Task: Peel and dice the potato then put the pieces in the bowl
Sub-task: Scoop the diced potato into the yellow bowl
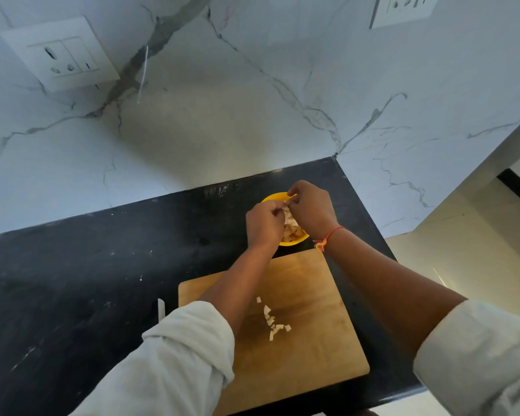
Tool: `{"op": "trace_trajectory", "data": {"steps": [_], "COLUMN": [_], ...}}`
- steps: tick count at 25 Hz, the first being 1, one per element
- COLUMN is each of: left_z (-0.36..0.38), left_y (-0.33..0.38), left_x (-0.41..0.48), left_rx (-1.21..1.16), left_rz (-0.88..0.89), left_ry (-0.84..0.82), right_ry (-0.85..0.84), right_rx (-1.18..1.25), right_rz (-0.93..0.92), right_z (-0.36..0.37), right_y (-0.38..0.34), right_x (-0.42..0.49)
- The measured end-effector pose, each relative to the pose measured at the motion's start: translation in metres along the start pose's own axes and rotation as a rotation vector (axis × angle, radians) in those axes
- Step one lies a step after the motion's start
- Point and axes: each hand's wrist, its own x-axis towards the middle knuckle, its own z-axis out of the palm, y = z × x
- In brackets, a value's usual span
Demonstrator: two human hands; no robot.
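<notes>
Over the yellow bowl point(293, 242) our left hand point(264, 225) and right hand point(311, 210) both pinch potato pieces point(288, 219); the cutting board point(312, 295) beside it bears more.

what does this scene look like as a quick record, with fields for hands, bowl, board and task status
left hand: over the bowl, fingers curled, pinching pale potato pieces
right hand: over the bowl, fingertips meeting the left's on the same pieces
bowl: yellow, on the black counter just beyond the board, more dice inside
cutting board: wooden, at the near counter edge
leftovers: a few dice lying on the board
status: transfer under way, not finished
</notes>
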Motion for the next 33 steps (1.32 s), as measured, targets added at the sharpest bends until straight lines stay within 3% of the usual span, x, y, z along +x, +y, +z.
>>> {"op": "trace_trajectory", "data": {"steps": [5, 9, 16, 21, 23, 25, 29, 33], "left_z": [-0.006, -0.007, -0.005, -0.013, -0.025, -0.036, -0.043, -0.040], "left_y": [-0.009, -0.011, -0.013, -0.013, -0.018, -0.033, -0.080, -0.099], "left_x": [0.001, 0.000, 0.000, -0.012, -0.028, -0.049, -0.089, -0.113], "left_rx": [-0.023, 0.039, -0.061, -0.131, -0.137, -0.062, 0.370, 0.480], "left_rz": [0.074, 0.151, 0.130, 0.184, 0.220, 0.245, 0.258, 0.317], "left_ry": [0.020, -0.013, -0.030, 0.003, -0.020, -0.135, -0.403, -0.417], "right_ry": [-0.016, -0.043, -0.084, 0.052, -0.042, -0.241, -0.612, -0.590], "right_rx": [-0.172, -0.233, -0.178, 0.054, 0.112, 0.001, -0.362, -0.367], "right_rz": [-0.134, -0.127, -0.097, -0.063, -0.073, -0.097, -0.009, 0.012], "right_z": [-0.003, -0.004, -0.005, -0.016, -0.024, -0.027, -0.009, 0.011], "right_y": [0.000, -0.001, 0.006, 0.003, 0.004, 0.007, 0.021, 0.030], "right_x": [0.003, 0.000, -0.007, -0.027, -0.051, -0.081, -0.130, -0.178]}}
